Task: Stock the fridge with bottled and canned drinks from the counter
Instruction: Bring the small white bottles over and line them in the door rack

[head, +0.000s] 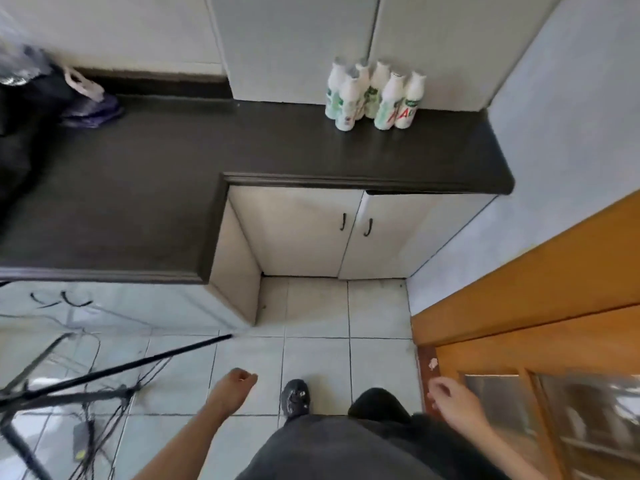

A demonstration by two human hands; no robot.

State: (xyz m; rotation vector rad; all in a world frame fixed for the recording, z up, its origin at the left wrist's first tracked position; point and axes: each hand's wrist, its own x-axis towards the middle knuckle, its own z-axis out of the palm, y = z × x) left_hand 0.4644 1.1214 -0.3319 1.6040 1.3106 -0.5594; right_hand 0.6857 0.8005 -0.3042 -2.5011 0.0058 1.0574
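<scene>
Bottles (389, 98) stand well apart from both hands. Nearest, the left hand (239, 380) and right hand (448, 396) hang over the tiled floor (318, 351), fingers (437, 386) loosely curled, holding nothing. A black shoe (295, 398) lies between them. Beyond are white cabinet doors (311, 233). Farther, the dark table (173, 150) carries six white, green-labelled bottles, clustered upright near its right end.

A dark L-shaped counter (173, 161) is seen from above. A tight cluster of white bottles (375, 98) with green and red labels is stood upright at its far right end, close to the wall cabinets (294, 46). At the far left, well apart from the bottles, a purple plastic bag (93, 110) is laid beside a dark, blurred bundle (20, 109). The tiled floor (318, 355) below is crossed at the left by black tripod legs (104, 372) and cables (86, 445).
</scene>
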